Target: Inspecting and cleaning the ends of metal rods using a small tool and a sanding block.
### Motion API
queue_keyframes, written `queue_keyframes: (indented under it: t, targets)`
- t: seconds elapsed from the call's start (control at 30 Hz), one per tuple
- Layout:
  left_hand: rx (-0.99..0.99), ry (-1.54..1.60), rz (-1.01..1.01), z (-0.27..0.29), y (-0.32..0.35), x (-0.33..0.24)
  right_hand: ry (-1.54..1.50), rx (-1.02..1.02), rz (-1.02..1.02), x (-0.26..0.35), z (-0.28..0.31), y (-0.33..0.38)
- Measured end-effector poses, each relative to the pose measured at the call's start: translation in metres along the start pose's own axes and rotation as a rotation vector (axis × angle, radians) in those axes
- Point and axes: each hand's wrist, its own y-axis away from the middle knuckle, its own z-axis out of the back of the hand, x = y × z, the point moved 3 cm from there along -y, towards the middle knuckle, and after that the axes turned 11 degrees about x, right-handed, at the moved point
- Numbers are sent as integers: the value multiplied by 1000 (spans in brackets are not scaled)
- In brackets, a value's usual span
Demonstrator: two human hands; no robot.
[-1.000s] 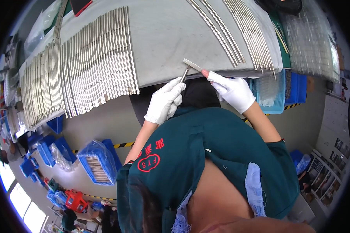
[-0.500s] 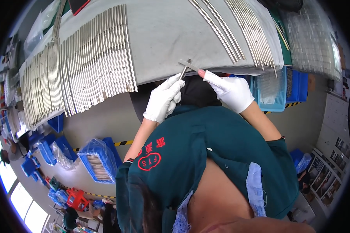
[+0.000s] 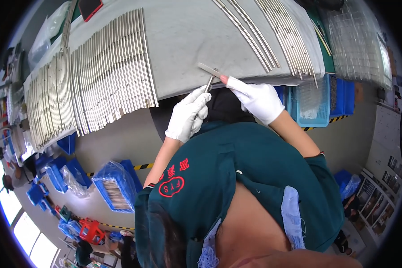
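Note:
Near the table's front edge, my gloved left hand is closed round a short visible length of metal rod; the rest of it is hidden in the hand. My gloved right hand, one fingertip bare, pinches a flat grey file-like strip. The strip lies across the rod's upper end and its free end points up to the left. To the left, a wide row of silver rods lies side by side on the grey cloth.
Two separate rods and another row of rods lie at the right. Beyond them is a stack of clear plastic trays. A light-blue basket stands below the table's right edge. Blue crates stand on the floor at left.
My right hand has moved left, sliding the strip leftward across the end of the rod. My left hand stays nearly still with the rod.

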Motion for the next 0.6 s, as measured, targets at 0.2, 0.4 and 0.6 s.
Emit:
queue_keyframes:
  t: [0.2,0.4,0.6]
  targets:
    - [64,25,30,-2,0,-3,-26,-65,19,-5,-2,-1]
    - [110,97,61,3,-3,1,-90,-20,-55,-9,-7,17]
    - [98,35,31,2,-2,-3,-116,-56,-61,-1,-5,-5]
